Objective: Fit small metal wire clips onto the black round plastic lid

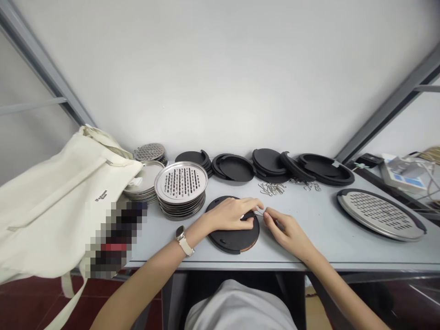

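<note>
On the worktop [343, 243] we have one black disc [232, 240] under our left hand [233, 214], its fingers parted; our right hand [284, 228] pinches one thin wire [259, 214] beside the disc's edge.

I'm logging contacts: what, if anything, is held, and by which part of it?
The right hand seems to pinch a thin wire by its end; the left hand lies on the black disc.
</note>
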`<state>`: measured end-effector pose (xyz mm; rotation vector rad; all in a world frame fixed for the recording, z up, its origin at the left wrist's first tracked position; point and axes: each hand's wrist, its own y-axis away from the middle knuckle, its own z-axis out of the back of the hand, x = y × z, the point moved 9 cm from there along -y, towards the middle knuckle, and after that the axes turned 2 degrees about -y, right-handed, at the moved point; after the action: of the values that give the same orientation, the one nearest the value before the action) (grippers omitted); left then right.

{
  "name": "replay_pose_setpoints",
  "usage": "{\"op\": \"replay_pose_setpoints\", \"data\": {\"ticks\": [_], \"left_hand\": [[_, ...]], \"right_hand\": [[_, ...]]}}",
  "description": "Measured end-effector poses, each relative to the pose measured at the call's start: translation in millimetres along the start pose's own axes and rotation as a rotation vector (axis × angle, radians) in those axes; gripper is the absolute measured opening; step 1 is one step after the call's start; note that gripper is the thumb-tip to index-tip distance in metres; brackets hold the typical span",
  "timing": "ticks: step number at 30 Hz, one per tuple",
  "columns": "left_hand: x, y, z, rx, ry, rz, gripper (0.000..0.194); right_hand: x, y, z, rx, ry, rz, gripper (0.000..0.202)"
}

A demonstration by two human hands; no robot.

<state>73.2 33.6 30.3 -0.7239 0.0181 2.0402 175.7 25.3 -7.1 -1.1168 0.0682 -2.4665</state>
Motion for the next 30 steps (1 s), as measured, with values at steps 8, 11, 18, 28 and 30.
{"op": "replay_pose_setpoints", "data": {"ticks": [8, 11, 18, 28, 30], "left_hand": [[-1.0, 1.7, -0.1, 0.001, -0.163, 0.015, 0.031], [-1.1, 1.7, 0.0, -0.001, -0.195, 0.023, 0.03], [-0.4, 1.4, -0.8, -0.003, -0.203, 0.026, 0.03], [-2.0, 1.9, -0.2, 0.009, -0.229, 0.017, 0.028], [-1.9, 1.6, -0.6, 0.007, -0.228, 0.013, 0.028]], "right_hand": [[10.5, -2.0, -10.6, 0.138, -0.031, 0.033, 0.029], [11.6, -1.9, -10.1, 0.137, -0.03, 0.038, 0.029], [10.3, -1.7, -10.5, 0.135, -0.026, 0.034, 0.03], [11.2, -1.9, -10.3, 0.134, -0.021, 0.031, 0.03], [11.6, -2.0, -10.4, 0.136, -0.022, 0.032, 0.03]]}}
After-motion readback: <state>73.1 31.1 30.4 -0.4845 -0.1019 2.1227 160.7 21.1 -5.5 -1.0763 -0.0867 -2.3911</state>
